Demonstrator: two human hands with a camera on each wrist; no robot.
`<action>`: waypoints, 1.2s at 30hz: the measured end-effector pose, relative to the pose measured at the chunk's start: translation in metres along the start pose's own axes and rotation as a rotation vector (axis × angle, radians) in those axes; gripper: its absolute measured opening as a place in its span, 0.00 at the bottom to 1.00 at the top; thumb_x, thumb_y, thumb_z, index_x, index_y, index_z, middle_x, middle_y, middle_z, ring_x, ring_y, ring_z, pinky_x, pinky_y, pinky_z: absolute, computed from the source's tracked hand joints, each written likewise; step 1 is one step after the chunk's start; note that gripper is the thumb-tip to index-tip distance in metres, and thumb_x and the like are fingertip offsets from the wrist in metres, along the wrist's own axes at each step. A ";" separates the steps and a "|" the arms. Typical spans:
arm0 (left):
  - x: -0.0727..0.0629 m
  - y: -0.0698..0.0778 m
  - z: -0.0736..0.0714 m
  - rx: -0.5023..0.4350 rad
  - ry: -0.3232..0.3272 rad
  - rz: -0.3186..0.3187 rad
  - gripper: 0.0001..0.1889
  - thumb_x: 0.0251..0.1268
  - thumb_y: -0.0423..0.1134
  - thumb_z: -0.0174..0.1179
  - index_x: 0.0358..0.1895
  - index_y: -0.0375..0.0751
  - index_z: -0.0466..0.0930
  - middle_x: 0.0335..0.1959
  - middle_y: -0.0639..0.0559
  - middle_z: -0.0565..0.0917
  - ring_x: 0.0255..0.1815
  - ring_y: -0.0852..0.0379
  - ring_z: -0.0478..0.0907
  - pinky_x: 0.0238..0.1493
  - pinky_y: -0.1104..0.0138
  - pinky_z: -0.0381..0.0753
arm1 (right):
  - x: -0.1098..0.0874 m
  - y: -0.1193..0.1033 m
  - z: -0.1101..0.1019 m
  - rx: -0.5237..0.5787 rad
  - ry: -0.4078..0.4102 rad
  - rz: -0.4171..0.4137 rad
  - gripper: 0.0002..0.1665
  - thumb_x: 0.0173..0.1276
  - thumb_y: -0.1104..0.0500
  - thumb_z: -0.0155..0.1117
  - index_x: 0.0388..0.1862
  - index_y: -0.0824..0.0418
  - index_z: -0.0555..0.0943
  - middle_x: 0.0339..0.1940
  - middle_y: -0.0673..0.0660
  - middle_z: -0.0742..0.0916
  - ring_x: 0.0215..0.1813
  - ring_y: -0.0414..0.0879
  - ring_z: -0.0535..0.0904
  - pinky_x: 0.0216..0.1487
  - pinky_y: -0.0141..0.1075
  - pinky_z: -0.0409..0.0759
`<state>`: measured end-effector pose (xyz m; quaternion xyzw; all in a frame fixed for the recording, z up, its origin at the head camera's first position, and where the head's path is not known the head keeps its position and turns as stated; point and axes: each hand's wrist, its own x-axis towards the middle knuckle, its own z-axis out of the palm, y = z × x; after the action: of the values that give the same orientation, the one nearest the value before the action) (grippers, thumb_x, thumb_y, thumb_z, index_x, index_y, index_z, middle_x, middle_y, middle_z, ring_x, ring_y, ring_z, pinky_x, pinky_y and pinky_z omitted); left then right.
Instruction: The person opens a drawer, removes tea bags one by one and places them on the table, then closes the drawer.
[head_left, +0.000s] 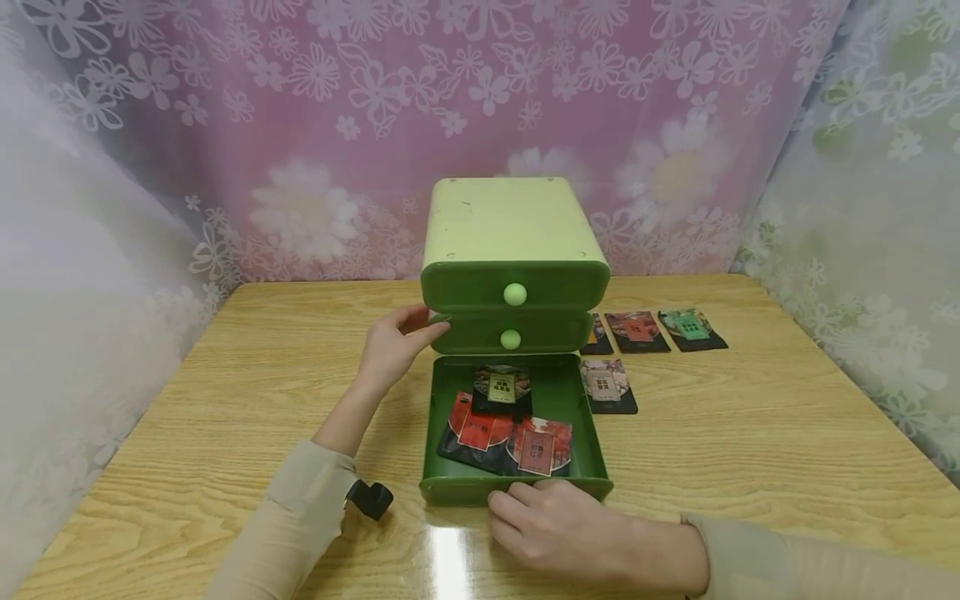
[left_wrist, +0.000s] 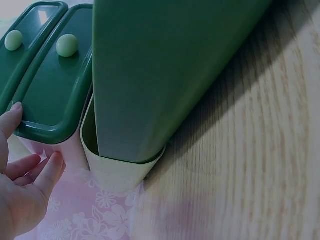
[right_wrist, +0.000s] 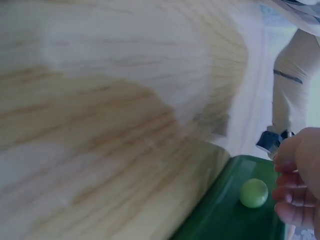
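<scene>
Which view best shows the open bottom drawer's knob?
Right wrist: the knob is unobstructed there, beside the right hand. The head view has it hidden behind that hand; the left wrist view shows the drawer from the side, not its knob.

2 long beige sleeves, small black device at the left cuff

1 cab, 3 drwrs, 3 knobs, 3 pkts inside, 4 pkts vis. outside, 2 hands
</scene>
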<state>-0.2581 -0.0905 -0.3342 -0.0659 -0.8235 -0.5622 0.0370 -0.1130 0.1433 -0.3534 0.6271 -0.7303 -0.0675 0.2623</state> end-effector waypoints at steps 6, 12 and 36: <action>-0.001 0.000 -0.001 0.002 0.000 -0.001 0.32 0.54 0.55 0.65 0.60 0.41 0.73 0.55 0.47 0.77 0.57 0.52 0.72 0.54 0.58 0.73 | 0.002 0.008 -0.003 0.039 0.098 0.028 0.26 0.75 0.66 0.31 0.36 0.58 0.81 0.32 0.49 0.80 0.29 0.39 0.75 0.27 0.24 0.75; 0.000 0.000 0.000 0.012 -0.005 -0.004 0.33 0.54 0.55 0.65 0.61 0.41 0.72 0.56 0.47 0.77 0.57 0.52 0.72 0.55 0.58 0.73 | 0.004 0.017 -0.004 0.181 0.180 0.096 0.20 0.74 0.61 0.40 0.30 0.57 0.81 0.28 0.48 0.79 0.27 0.37 0.74 0.28 0.21 0.74; 0.002 -0.002 -0.001 0.001 -0.007 0.013 0.33 0.54 0.55 0.65 0.60 0.42 0.73 0.55 0.48 0.77 0.56 0.53 0.72 0.54 0.58 0.73 | -0.014 0.121 0.013 0.458 -0.222 0.497 0.13 0.59 0.59 0.68 0.41 0.65 0.83 0.37 0.56 0.83 0.38 0.48 0.81 0.37 0.37 0.80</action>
<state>-0.2605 -0.0925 -0.3355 -0.0734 -0.8234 -0.5614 0.0377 -0.2242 0.1785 -0.3174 0.4617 -0.8808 0.0963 0.0423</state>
